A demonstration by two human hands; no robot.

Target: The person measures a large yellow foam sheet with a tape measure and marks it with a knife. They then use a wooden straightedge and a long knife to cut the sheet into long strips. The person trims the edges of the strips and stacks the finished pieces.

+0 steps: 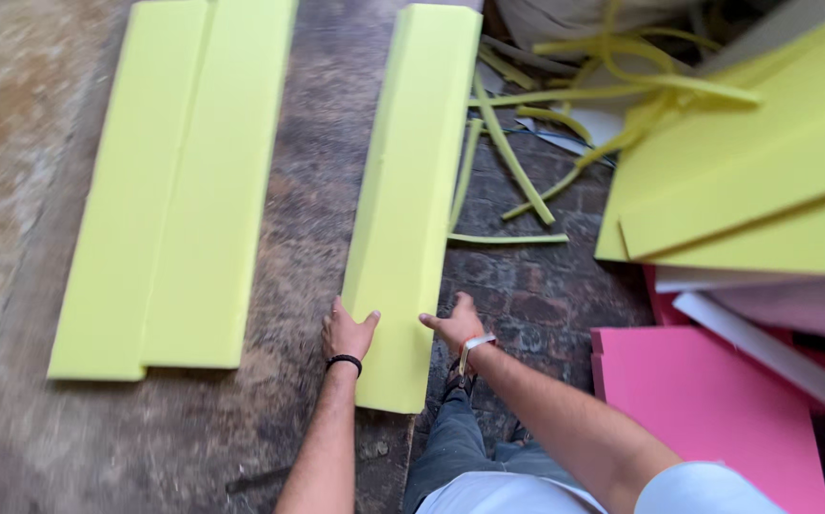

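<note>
Left hand (pixel 347 333): I see it open, fingers spread, palm pressed against the left edge of the strip (pixel 410 205); a dark band sits on the wrist. It grips nothing, only touches.
Right hand (pixel 457 324): open as well, thumb reaching toward the strip's right edge, just touching it; a pale band sits on the wrist.
Strip: a long yellow foam piece lying flat on the floor (pixel 317 171), running from 6 o'clock, near my hands, up toward 12 o'clock; both hands flank its near end.
Pair (pixel 169 190): two more yellow foam pieces lying side by side, edges touching, at 9 to 10 o'clock, well apart from the strip.
Offcuts (pixel 517 162): thin yellow trimmings scattered at 1 o'clock, just beside the strip's far half.
Sheets (pixel 745 162): wide yellow foam slabs stacked at 2 to 3 o'clock.
Pink board (pixel 707 400): flat, at 4 o'clock, partly under the sheets.
Floor: dark paving, dusty and worn.
</note>
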